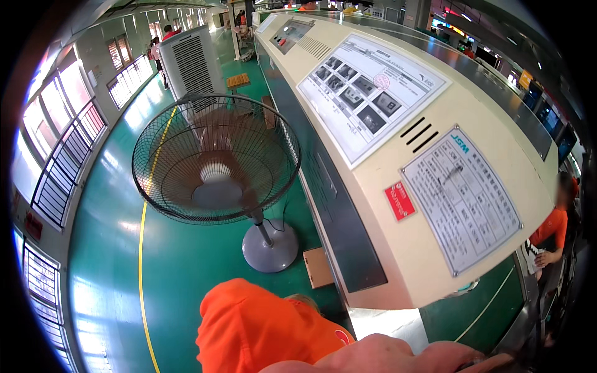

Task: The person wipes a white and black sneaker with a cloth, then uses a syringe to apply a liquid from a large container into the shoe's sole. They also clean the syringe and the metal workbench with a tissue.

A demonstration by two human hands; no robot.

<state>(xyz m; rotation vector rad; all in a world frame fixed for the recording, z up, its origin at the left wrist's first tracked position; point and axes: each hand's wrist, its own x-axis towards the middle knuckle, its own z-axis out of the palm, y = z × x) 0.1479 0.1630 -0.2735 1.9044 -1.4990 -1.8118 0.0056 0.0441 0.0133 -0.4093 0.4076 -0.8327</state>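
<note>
Close to the camera along the lower edge is a bare hand (379, 354), seemingly my right hand. Its knuckles show large and blurred, the fingers are cut off, and what it may hold is hidden. An orange sleeve (261, 326) rises beside it on the left, with a sliver of bare skin behind it; my left hand itself is out of sight. Nearest beyond them is the cream-coloured end of a long machine (385, 261), carrying a metal data plate (463, 199), a red label (398, 200) and a laminated instruction sheet (373, 93).
A pedestal fan (217, 193) with a wide wire cage stands on the green floor left of the machine. A cardboard piece (318, 268) leans at the machine's base. Behind stand an air cooler (196, 62) and a small stool (238, 81). Someone in orange (550, 233) is at the right.
</note>
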